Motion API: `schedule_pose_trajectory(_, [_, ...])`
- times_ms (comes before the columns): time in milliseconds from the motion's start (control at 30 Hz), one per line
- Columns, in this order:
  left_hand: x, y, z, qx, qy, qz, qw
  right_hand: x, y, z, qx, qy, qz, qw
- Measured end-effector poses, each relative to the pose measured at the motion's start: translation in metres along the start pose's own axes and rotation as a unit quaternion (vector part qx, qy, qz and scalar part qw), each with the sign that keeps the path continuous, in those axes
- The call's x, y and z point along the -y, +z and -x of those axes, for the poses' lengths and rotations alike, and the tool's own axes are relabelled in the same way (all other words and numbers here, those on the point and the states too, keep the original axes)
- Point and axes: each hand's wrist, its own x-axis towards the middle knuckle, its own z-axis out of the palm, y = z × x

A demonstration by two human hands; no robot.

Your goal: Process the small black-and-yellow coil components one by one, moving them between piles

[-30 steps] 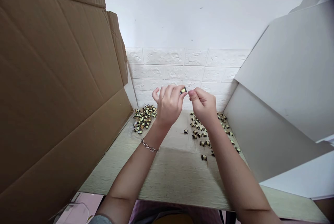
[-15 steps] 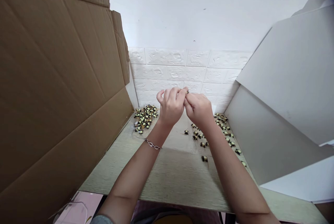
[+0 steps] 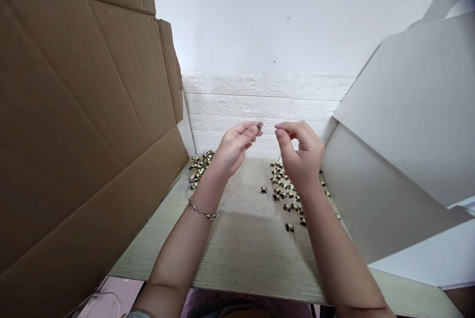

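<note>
My left hand (image 3: 234, 147) pinches a small dark component (image 3: 259, 126) between thumb and fingertips, above the table, with thin wires sticking up from it. To its right, my right hand (image 3: 302, 152) is raised with thumb and index fingertips close but apart; no object shows between them. A pile of small yellow-and-black components (image 3: 199, 167) lies at the back left, partly behind my left arm. More of these components (image 3: 287, 207) are scattered on the right, some hidden by my right arm. A single one (image 3: 263, 189) lies near the middle.
A tall cardboard panel (image 3: 81, 110) stands along the left side. White panels (image 3: 401, 159) line the right. Behind is a white wall with a brick pattern (image 3: 237, 84). A clear sheet lies on the pale wooden table (image 3: 237, 253).
My hands have separated: the left has turned and shifted left with the component in its fingertips, while the right has moved to the right and its thumb and index finger have parted.
</note>
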Motion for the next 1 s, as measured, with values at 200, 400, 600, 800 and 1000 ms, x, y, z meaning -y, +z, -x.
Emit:
schedule_pose_trajectory(200, [-0.0086, 0.0054, 0.0075, 0.064, -0.086, 0.096, 0.99, -0.0039, 0.0005, -0.0012, 0.012, -0.01, 0.004, 1.0])
schedule_pose_trajectory(400, [-0.0067, 0.0058, 0.0064, 0.079, -0.083, 0.119, 0.986, -0.0009, -0.0002, 0.0003, 0.021, -0.042, 0.015, 0.999])
schedule_pose_trajectory(600, [-0.0049, 0.0076, 0.0057, 0.086, -0.114, 0.212, 0.967, -0.0045, 0.0041, 0.0009, 0.031, -0.031, -0.004, 0.999])
schedule_pose_trajectory(800, [-0.0018, 0.0051, 0.0054, 0.088, -0.088, 0.171, 0.977, -0.0062, 0.0047, 0.0005, 0.03, -0.033, 0.005, 0.999])
schedule_pose_trajectory(1000, [-0.0032, 0.0034, 0.0066, 0.084, -0.053, 0.102, 0.99, -0.0069, 0.0022, 0.0, 0.039, -0.061, 0.034, 0.997])
